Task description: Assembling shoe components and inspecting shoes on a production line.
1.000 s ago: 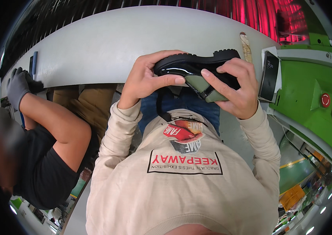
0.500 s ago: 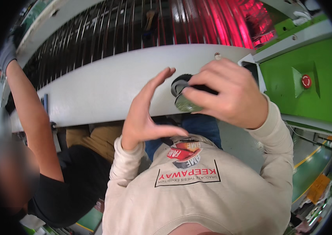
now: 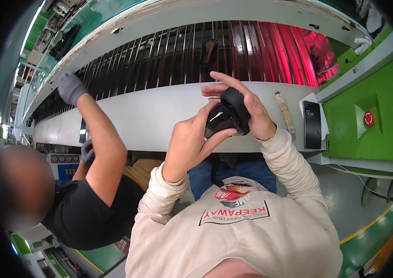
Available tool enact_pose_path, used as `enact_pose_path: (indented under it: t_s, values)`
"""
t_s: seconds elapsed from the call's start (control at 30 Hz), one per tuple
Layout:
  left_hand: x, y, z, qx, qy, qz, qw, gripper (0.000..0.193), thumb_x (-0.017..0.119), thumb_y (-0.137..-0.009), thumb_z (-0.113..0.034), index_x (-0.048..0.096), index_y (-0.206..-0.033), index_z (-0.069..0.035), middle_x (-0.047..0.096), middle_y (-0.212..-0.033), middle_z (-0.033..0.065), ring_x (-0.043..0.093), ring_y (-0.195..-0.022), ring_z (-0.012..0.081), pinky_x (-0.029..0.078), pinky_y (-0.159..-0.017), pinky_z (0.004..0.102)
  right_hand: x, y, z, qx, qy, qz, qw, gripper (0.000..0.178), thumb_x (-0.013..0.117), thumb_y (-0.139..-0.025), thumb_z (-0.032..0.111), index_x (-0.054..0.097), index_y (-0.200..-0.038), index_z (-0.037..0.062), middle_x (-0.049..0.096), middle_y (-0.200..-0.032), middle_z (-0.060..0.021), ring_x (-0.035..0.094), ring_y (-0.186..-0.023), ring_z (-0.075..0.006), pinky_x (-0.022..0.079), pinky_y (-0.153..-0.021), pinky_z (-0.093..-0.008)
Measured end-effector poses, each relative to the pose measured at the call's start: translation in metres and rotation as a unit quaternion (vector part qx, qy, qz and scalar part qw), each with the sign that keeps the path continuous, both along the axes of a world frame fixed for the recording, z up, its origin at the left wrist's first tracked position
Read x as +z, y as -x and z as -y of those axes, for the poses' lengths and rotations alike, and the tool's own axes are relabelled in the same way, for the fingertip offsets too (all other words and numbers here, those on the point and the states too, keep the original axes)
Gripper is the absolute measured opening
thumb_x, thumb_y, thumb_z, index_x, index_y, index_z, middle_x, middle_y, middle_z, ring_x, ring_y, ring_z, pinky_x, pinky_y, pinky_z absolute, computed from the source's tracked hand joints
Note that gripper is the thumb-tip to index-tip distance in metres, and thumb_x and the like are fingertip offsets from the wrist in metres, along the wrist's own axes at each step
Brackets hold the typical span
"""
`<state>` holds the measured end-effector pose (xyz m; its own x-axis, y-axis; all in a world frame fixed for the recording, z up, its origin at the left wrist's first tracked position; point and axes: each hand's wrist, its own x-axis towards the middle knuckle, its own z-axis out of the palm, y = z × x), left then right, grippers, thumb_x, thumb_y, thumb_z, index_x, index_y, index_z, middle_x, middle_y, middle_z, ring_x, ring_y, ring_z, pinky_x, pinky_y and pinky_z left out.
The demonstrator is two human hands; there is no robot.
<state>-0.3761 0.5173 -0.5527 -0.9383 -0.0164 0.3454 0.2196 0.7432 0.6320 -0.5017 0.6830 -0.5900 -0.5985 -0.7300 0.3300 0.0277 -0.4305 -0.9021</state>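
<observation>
Over the pale ledge, a black shoe (image 3: pixel 223 119) with a glossy rounded front and a matte dark sole is held up between both of my hands. My left hand (image 3: pixel 190 139) grips the glossy part, thumb below and fingers above. On the shoe's right side, my right hand (image 3: pixel 256 110) presses its palm and thumb side against the sole; some of its fingers stretch past the top, others are hidden behind the shoe.
Beyond the ledge (image 3: pixel 154 118) runs a roller conveyor (image 3: pixel 159 60), lit red at its right, carrying a dark shoe (image 3: pixel 209 52). A tan wrapped stick (image 3: pixel 284 112) and a phone (image 3: pixel 312 125) lie rightward. A green panel has a red button (image 3: pixel 369 118). A gloved co-worker (image 3: pixel 96 185) works at left.
My left hand, open and apart before, has closed on the shoe. The shoe has turned, showing its glossy front. The co-worker's arm now reaches over the ledge, and the view has shifted.
</observation>
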Motion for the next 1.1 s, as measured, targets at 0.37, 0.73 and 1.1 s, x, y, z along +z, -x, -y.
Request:
enact_pose_path:
  t_s: [0.37, 0.73, 1.1]
  values:
    - [0.011, -0.001, -0.012, -0.014, 0.087, 0.046, 0.995, 0.07, 0.086, -0.093, -0.047, 0.058, -0.13, 0.006, 0.076, -0.083, 0.0221, 0.076, -0.07, 0.0426, 0.058, -0.06, 0.0459, 0.001, -0.007, -0.008, -0.005, -0.01, 0.018, 1.0, 0.097, 0.04, -0.107, 0.074, 0.043, -0.162, -0.0054, 0.062, -0.148, -0.0268, 0.06, -0.141, -0.0338, 0.042, -0.125, -0.0453]
    - [0.023, 0.01, -0.022, -0.034, 0.152, 0.065, 0.986, 0.066, 0.084, -0.095, -0.047, 0.062, -0.126, 0.008, 0.074, -0.073, 0.0197, 0.075, -0.067, 0.0395, 0.057, -0.058, 0.0425, -0.008, 0.0, -0.018, -0.049, 0.037, 0.099, 0.993, 0.06, 0.033, -0.116, 0.044, 0.064, -0.129, -0.0056, 0.071, -0.134, -0.0239, 0.07, -0.125, -0.031, 0.052, -0.115, -0.0429]
    - [0.032, 0.018, -0.029, -0.024, 0.122, 0.11, 0.986, 0.056, 0.084, -0.098, -0.037, 0.064, -0.127, 0.006, 0.077, -0.08, 0.0202, 0.078, -0.072, 0.0395, 0.058, -0.062, 0.0404, -0.012, 0.0, -0.015, -0.086, 0.119, 0.214, 0.966, 0.05, 0.036, -0.113, 0.028, 0.071, -0.121, -0.0073, 0.077, -0.115, -0.0168, 0.071, -0.107, -0.0213, 0.056, -0.102, -0.0358]
